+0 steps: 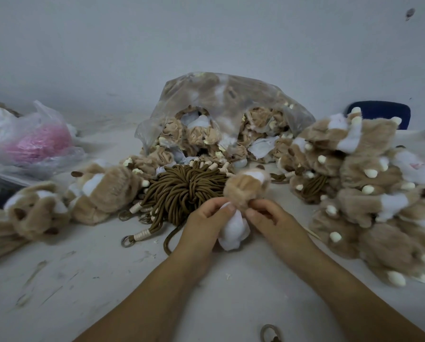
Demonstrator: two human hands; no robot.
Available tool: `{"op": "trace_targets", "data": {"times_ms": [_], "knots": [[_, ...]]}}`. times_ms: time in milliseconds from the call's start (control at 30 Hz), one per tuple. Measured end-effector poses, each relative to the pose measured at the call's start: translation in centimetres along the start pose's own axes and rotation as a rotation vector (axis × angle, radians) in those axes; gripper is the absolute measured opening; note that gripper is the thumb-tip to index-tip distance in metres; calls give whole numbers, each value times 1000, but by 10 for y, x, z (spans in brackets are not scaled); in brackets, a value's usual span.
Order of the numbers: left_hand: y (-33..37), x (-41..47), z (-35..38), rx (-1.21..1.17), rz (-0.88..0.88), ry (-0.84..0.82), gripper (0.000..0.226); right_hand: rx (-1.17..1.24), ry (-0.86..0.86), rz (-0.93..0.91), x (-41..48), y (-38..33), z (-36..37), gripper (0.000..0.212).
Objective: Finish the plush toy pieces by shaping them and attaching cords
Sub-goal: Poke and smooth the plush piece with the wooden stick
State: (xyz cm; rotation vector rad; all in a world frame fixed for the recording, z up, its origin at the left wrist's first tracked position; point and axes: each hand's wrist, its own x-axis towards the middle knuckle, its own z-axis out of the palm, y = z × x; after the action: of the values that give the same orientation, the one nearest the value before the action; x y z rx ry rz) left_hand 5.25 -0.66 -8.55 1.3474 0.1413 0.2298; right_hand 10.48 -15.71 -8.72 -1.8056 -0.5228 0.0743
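at the far left a thin plastic bag [41,134] with something pink inside lies on the pale, scuffed surface [83,280]. in front of it, tan and white plush pieces [102,193] lie on their sides in a loose group. next comes a thick bundle of brown cords [184,191], their ends wrapped in cream binding, some ending in a metal ring [127,242]. behind the bundle a clear bag [221,99] lies open toward the camera, with crumpled, unshaped tan pieces spilling out of it.

just in front of the cords, the left hand [204,218] has its fingers curled and pinches a wad of white stuffing [233,230] that hangs from the bottom of a plush piece [243,191]. that piece is held above the surface, in the middle, between both hands. the right hand [270,215] pinches the tan lower edge of the piece with thumb and forefinger.

to the right a tall pile of finished plush toys [369,193] with cream paws is stacked on the surface, a dark blue object [384,112] behind it. a second ring [269,333] lies at the bottom edge between the forearms.
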Motion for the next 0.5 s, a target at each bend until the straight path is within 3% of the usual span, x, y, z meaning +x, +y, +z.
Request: {"op": "trace_targets", "data": {"times_ms": [167, 367, 500], "knots": [[0, 2, -1, -50, 9, -35, 16, -149, 6, -122, -3, -6, 1, 13], [-1, 0, 2, 92, 86, -73, 26, -75, 31, -68, -3, -6, 1, 9], [-3, -4, 6, 366, 216, -135, 32, 1, 101, -9, -1, -8, -3, 6]]}}
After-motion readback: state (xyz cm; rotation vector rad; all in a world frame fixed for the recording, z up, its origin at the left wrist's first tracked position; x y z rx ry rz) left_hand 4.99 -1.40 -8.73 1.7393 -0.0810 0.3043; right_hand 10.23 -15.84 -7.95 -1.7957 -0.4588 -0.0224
